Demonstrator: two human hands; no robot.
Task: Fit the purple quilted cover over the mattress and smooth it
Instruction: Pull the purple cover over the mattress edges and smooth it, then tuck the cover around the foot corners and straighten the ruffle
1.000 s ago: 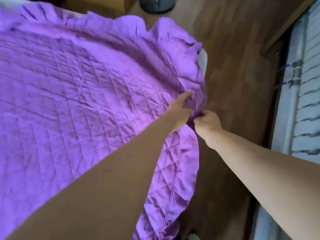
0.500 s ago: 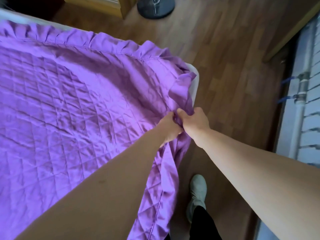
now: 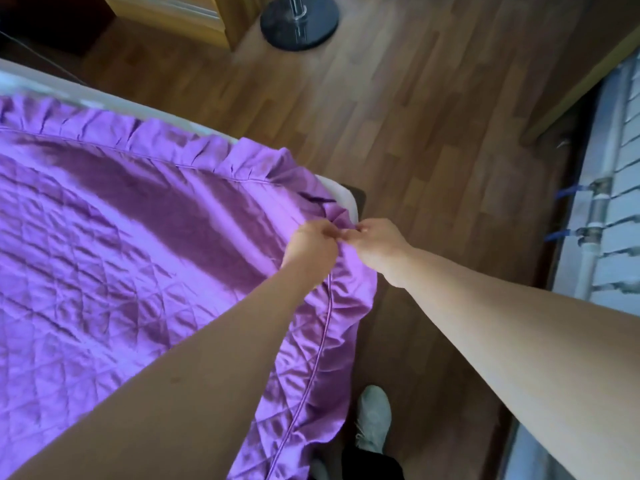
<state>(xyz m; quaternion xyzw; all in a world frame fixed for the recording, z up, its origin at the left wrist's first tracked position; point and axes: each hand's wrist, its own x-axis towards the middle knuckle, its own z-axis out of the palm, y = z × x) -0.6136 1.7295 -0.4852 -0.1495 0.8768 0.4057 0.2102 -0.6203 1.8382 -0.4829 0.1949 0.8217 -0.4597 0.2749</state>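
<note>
Pinched by the left hand (image 3: 311,244) and right hand (image 3: 375,242), the purple quilted cover (image 3: 121,254) has been drawn toward the far right corner of the mattress (image 3: 341,192), still bare.

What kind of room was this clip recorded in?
Most likely a bedroom in a home: a mattress under a purple quilted cover with a frilled edge, a wood-plank floor, and a round stand base near wooden furniture.

The left hand (image 3: 310,249) and right hand (image 3: 375,247) have drawn the purple cover (image 3: 138,271) closer to the mattress (image 3: 341,190) corner (fists half a second ago). Now both merely pinch its edge.
</note>
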